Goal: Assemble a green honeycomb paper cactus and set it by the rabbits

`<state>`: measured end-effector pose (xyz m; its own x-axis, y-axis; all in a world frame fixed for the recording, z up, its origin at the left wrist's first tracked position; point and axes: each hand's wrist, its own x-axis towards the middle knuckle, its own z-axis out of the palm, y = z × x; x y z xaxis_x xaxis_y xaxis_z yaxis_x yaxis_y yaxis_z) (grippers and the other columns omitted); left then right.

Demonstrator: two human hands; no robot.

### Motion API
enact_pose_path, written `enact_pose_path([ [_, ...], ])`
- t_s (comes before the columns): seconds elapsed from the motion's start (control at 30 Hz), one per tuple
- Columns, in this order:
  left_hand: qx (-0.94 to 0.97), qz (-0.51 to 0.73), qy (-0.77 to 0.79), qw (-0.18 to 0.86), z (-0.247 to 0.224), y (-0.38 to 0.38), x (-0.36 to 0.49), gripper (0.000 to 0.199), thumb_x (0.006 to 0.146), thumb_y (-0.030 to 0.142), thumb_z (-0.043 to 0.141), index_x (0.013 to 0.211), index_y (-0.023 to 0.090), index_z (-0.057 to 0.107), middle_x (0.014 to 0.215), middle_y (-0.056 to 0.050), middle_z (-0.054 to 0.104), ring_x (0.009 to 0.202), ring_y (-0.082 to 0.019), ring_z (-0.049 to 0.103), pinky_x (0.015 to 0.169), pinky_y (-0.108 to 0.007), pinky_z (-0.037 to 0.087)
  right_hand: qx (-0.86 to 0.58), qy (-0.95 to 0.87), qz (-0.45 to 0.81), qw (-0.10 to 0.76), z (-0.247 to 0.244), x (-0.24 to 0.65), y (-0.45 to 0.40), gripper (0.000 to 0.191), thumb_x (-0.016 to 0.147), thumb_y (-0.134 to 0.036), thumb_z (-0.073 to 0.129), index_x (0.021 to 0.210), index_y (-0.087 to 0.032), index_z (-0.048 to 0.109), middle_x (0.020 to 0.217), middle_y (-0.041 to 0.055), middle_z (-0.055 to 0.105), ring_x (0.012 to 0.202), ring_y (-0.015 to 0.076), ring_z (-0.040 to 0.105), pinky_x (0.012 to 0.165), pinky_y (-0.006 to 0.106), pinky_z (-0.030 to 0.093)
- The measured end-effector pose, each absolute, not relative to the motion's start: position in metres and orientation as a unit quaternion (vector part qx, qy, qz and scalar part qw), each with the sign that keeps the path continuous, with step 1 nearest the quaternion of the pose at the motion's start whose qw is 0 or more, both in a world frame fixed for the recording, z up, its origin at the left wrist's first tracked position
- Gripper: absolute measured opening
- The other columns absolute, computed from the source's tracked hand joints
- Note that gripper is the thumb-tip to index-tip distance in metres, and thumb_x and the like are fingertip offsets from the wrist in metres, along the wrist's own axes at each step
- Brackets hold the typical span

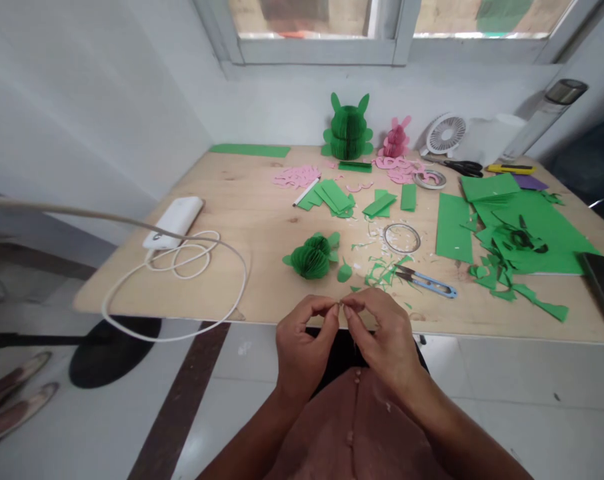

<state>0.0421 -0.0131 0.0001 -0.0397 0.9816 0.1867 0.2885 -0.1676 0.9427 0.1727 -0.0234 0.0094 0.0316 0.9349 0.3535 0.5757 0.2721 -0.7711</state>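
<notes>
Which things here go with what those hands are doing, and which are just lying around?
Seems part of the work:
tiny thing, too small to make out, pinched between left hand and right hand
green paper figure, just beyond the hands
green paper strip
blue-handled snips

Probably just lying about:
white device with cable
white fan
bottle
</notes>
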Motion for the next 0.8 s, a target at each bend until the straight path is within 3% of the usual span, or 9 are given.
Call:
enact_pose_path([
  [0.57, 0.686, 0.465, 0.514, 0.221, 0.0051, -0.0161, 0.0408, 0.014, 0.084, 0.020, 0.055, 0.079, 0.021, 0.069, 0.078, -0.005, 0.071, 0.075, -0.018, 0.065, 0.074, -0.029, 0.050, -0.558, -0.730, 0.064, 0.389, 0.0010, 0.1708, -0.0234, 0.023, 0.094, -0.018, 0.048, 0.082, -0.020, 0.067, 0.078, 0.0064, 0.071, 0.075, 0.0199, 0.061, 0.073, 0.035, 0.041],
  [0.7, 0.653, 0.465, 0.534, 0.269, 0.0030, -0.0141, 0.0391, 0.012, 0.081, 0.022, 0.058, 0.074, 0.021, 0.069, 0.073, -0.003, 0.069, 0.071, -0.017, 0.063, 0.072, -0.028, 0.050, -0.562, -0.713, 0.104, 0.406, 0.0017, 0.1699, -0.0235, 0.022, 0.092, -0.019, 0.049, 0.081, -0.020, 0.068, 0.080, 0.0070, 0.072, 0.078, 0.0202, 0.062, 0.076, 0.035, 0.043],
  [0.8, 0.573, 0.472, 0.554, 0.377, -0.0001, -0.0109, 0.0382, 0.008, 0.076, 0.025, 0.062, 0.074, 0.020, 0.068, 0.068, 0.000, 0.067, 0.066, -0.015, 0.062, 0.066, -0.025, 0.049, -0.564, -0.660, 0.215, 0.447, 0.0037, 0.1699, -0.0226, 0.017, 0.090, -0.023, 0.052, 0.083, -0.021, 0.068, 0.080, 0.0049, 0.071, 0.078, 0.0187, 0.063, 0.074, 0.032, 0.046],
])
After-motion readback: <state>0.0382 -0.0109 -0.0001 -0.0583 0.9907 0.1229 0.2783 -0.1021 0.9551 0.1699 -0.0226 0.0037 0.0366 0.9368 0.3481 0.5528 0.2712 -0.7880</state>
